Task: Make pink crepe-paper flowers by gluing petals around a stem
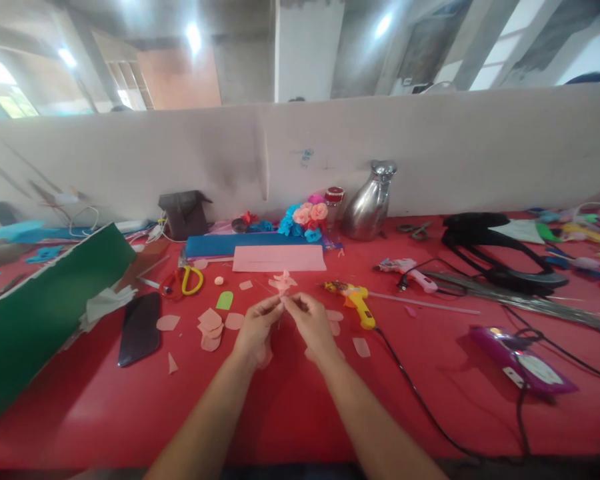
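Between the fingertips of my left hand (258, 325) and my right hand (308, 321) is a pink paper flower (283, 283), pinched at its base with its petals facing up and away. Both hands are closed on it and their fingertips meet. Loose pink paper petals (211, 325) lie in a small pile left of my left hand, and more are scattered around and partly under both hands. A green petal-shaped piece (225, 301) lies just beyond the pile. Right of my right hand rests a yellow glue gun (359, 304), its cord running toward the front edge.
On the red table (190, 413) are a phone (139, 329), yellow-handled scissors (192, 280), a folded pink paper strip (280, 259), a blue paper roll (210, 246), finished flowers (310, 215) and a steel jug (371, 203). A green board (50, 320) stands left; a purple power strip (523, 363) lies right.
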Motion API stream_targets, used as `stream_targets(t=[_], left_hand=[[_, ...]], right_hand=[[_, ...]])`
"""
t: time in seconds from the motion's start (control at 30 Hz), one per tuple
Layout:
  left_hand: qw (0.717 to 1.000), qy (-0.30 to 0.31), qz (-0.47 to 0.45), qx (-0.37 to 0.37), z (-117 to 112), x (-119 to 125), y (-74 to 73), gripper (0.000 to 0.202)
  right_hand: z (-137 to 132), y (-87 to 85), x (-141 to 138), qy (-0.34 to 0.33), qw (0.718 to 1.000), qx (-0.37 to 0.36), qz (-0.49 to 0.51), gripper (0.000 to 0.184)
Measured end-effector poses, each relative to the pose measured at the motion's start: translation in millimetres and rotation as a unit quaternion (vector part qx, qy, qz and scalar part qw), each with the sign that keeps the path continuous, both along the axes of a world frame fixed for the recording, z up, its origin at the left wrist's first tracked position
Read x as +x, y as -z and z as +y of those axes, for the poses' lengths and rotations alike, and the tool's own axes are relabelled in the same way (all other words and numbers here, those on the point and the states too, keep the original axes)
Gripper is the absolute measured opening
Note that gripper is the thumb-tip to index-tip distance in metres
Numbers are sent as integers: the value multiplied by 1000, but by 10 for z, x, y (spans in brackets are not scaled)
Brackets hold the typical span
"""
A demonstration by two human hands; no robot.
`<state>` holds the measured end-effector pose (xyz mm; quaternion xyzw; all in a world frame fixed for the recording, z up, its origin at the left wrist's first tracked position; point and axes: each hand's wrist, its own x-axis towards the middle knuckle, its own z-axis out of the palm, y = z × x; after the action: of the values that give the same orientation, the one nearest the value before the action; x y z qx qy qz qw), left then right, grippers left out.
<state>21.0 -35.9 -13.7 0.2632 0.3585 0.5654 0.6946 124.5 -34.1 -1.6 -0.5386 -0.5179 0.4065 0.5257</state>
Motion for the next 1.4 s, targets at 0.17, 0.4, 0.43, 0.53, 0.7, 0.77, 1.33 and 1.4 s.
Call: stream_targets(t=[0.17, 0.4, 0.43, 0.53, 0.7, 0.77, 1.33, 1.4], left_hand=[[998, -24, -32, -45, 33, -38, -5, 32], [993, -98, -40, -43, 178, -284, 6, 24], [992, -113, -40, -43, 194, -305, 16, 23], [992, -120, -34, -30, 217, -322, 34, 22], [992, -121, -30, -17, 208, -290, 9, 24], [992, -116, -35, -17, 208, -290, -4, 25], [993, -104, -50, -30, 242, -354, -3, 29], [992, -109, -47, -37, 243, -362, -13, 28]], right_hand=[[11, 28, 25, 5, 1000, 3, -3, 29], [153, 151, 50, 0, 959, 36, -281, 16], [202, 143, 21, -10, 936, 42, -349, 17], [375, 92, -117, -28, 857, 45, -512, 26], [548, 67, -321, -32, 808, 22, -588, 26], [543, 87, -348, -32, 797, 21, -603, 28], [289, -35, -39, -26, 779, 0, -627, 30], [273, -6, 158, -39, 803, -4, -595, 32]])
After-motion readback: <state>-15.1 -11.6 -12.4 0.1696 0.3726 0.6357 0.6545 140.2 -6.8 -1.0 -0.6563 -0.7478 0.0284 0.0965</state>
